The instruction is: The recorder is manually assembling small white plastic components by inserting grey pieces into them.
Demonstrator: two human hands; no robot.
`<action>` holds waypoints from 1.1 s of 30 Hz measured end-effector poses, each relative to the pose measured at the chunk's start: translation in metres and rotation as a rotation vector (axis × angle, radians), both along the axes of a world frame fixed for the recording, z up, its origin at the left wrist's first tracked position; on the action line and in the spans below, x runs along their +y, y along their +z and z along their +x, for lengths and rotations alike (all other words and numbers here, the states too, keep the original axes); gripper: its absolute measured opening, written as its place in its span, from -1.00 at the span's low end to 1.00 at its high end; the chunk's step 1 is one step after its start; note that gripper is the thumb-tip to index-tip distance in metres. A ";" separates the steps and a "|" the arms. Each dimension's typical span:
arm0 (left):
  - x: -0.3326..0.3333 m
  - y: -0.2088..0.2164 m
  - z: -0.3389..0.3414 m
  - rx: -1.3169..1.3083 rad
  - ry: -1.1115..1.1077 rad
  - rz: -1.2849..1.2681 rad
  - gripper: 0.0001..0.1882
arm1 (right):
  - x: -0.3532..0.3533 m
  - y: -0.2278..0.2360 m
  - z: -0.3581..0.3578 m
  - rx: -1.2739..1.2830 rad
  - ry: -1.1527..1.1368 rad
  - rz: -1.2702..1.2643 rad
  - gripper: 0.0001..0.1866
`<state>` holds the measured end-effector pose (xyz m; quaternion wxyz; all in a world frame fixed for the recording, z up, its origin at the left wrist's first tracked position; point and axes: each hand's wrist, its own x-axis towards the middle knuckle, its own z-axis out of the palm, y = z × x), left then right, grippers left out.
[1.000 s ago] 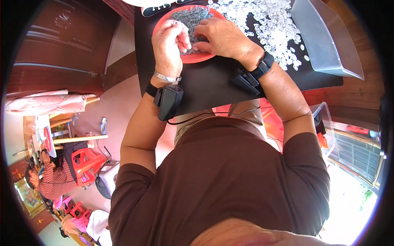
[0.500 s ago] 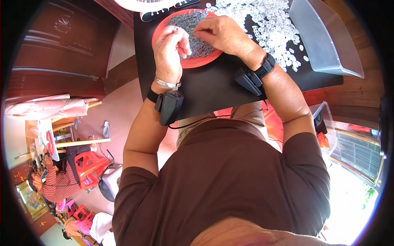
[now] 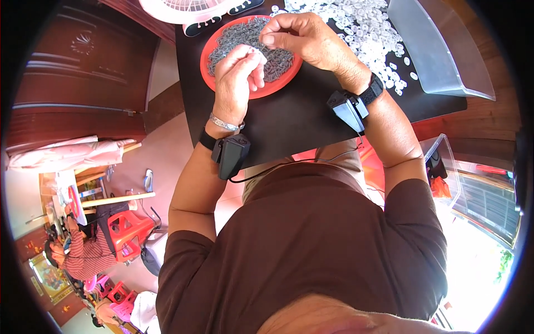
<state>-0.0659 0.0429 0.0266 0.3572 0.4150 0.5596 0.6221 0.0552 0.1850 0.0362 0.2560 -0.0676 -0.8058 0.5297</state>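
Observation:
A round red plate (image 3: 207, 78) on the black table holds a heap of small grey screw-like plastic pieces (image 3: 231, 38). My left hand (image 3: 236, 78) is over its near side, fingers curled in and thumb pressed to the forefinger. A small whitish piece seems to show at those fingertips, too small to name surely. My right hand (image 3: 314, 44) hovers over the plate's right side, its thumb and forefinger pinched together; anything between them is too small to see. Beyond it lies a spread of small clear-white oval plastic pieces (image 3: 364, 33).
A translucent plastic bin (image 3: 428, 50) lies on the table's right side. A pink fan (image 3: 186, 10) stands at the far left edge. Black devices are strapped to both wrists, with a cable (image 3: 278, 167) hanging between them. Red stools (image 3: 130, 234) and a seated person in stripes (image 3: 89, 256) are at left.
My right hand has lifted slightly, its pinched fingertips drawing apart from the heap. My left hand has moved slightly down and right. The view has shifted a little.

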 end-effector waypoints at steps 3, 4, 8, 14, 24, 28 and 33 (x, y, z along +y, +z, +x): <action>-0.001 0.002 0.002 0.008 0.017 -0.011 -0.77 | -0.001 0.000 -0.001 0.038 0.009 -0.094 -0.84; -0.001 0.002 0.002 0.002 0.021 -0.017 -0.77 | -0.002 0.000 -0.001 0.043 0.018 -0.118 -0.84; -0.002 -0.001 0.001 -0.035 0.010 0.014 -0.76 | -0.004 -0.006 -0.005 0.052 0.049 -0.126 -0.82; -0.002 0.000 0.002 -0.058 0.015 0.022 -0.76 | -0.007 -0.014 -0.009 0.039 0.052 -0.146 -0.82; -0.004 0.002 0.003 -0.100 -0.012 -0.056 -0.77 | -0.009 -0.011 -0.007 0.040 0.005 -0.080 -0.83; -0.004 0.004 0.005 -0.055 0.009 -0.057 -0.77 | -0.010 -0.007 -0.006 0.067 0.019 -0.165 -0.83; -0.003 0.004 0.006 -0.074 0.010 -0.040 -0.78 | -0.011 -0.017 -0.010 0.079 -0.003 -0.129 -0.81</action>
